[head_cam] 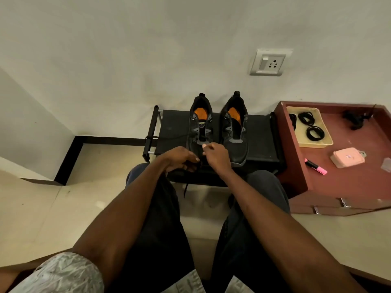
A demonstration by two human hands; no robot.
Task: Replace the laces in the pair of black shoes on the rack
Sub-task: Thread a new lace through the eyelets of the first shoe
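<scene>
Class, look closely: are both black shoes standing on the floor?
No. Both black shoes stand side by side on top of the black rack, above the floor.

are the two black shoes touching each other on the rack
Apart. The head view shows a strip of dark rack top between the left shoe and right shoe.

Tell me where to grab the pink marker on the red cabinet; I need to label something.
Pinch the pink marker across the middle of its barrel, coming from above. It lies flat on the cabinet top, with nothing touching it, so both long sides are free.
</scene>
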